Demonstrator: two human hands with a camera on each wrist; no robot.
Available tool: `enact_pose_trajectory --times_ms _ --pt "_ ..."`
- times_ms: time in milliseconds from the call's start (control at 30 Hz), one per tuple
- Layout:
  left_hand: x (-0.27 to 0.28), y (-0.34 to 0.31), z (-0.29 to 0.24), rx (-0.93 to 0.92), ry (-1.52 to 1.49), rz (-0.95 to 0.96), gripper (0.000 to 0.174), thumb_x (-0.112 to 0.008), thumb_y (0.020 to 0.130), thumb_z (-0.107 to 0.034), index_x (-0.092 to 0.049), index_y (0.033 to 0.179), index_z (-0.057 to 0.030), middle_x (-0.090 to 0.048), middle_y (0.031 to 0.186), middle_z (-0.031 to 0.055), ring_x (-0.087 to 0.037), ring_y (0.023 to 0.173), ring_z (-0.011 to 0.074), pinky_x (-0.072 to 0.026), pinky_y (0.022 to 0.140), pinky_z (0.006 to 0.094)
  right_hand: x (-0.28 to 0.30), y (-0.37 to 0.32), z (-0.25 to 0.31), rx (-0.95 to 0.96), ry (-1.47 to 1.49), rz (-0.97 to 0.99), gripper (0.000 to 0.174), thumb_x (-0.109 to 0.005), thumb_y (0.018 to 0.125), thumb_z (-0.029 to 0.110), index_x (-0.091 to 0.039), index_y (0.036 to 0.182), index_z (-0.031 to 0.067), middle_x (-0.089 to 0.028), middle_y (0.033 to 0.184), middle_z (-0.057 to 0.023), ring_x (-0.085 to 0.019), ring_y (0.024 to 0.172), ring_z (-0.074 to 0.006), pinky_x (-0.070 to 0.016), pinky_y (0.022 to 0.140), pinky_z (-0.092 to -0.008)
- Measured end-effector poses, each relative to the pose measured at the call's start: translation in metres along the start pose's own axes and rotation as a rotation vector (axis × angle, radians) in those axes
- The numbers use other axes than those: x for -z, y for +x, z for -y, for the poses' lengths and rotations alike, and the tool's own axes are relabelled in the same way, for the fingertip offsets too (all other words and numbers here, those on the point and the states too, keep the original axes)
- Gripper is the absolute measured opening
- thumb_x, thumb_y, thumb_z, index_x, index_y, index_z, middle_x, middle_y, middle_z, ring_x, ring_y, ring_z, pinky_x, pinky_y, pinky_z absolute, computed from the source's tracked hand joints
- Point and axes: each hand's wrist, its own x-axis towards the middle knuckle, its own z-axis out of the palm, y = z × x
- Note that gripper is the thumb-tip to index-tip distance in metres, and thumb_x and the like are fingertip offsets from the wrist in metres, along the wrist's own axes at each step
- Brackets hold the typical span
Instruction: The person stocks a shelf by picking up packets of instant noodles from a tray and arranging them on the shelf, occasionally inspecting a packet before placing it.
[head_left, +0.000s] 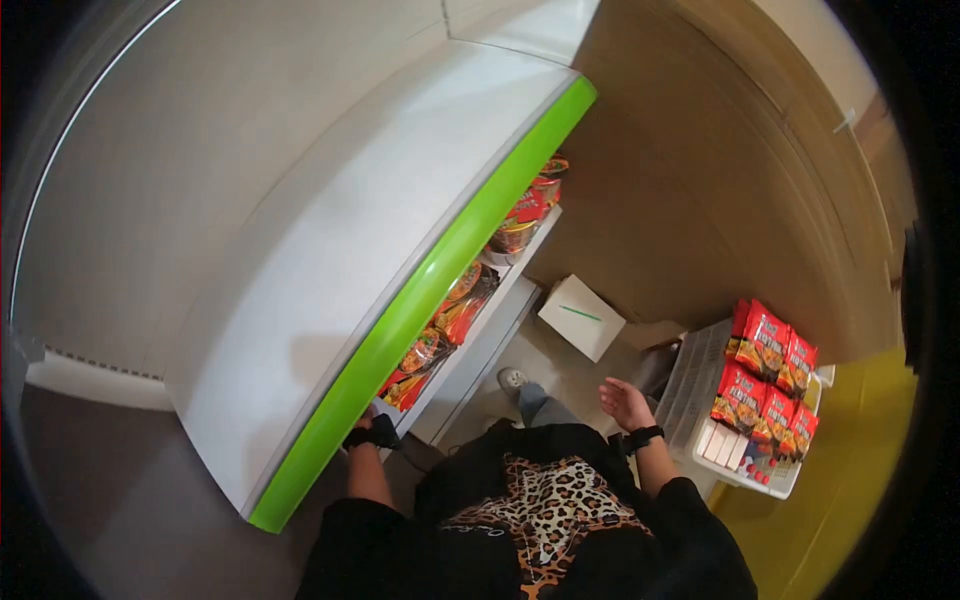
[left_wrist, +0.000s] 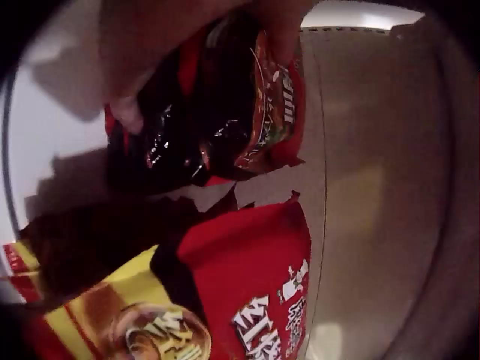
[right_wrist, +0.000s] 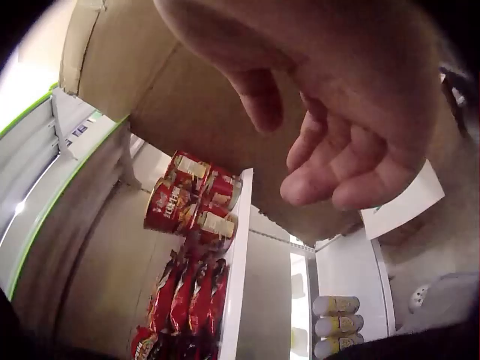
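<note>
My left hand grips a black and red instant noodle packet from above in the left wrist view, its fingers on opposite sides. In front of that packet stands a red and yellow noodle packet. From the head, the left hand reaches in below the green shelf edge, its fingers mostly hidden, beside a row of noodle packets. My right hand hangs free in front of the body, holding nothing; its fingers curl loosely in the right wrist view.
Red noodle tubs stand farther along the same shelf. Below are several grey cans. To my right is a white basket with red noodle packets on top. A white box sits on the floor by a cardboard wall.
</note>
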Motion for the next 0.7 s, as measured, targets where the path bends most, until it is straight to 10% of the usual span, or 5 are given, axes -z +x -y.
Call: enact_pose_trajectory --times_ms 700 --pt "-0.067 0.014 0.028 0.163 0.412 0.089 0.029 -0.043 0.077 -0.038 -0.053 0.079 -0.0103 -0.052 0.073 0.0042 -0.051 0.063 0.0190 -0.0429 0.052 0.0318 0.017 -0.034 0.008 0.020 -0.067 -0.146 0.023 -0.039 0.083 0.023 -0.049 0.098 0.0090 -0.056 0.084 -0.0033 -0.051 0.071 -0.0130 -0.0384 0.063 -0.0251"
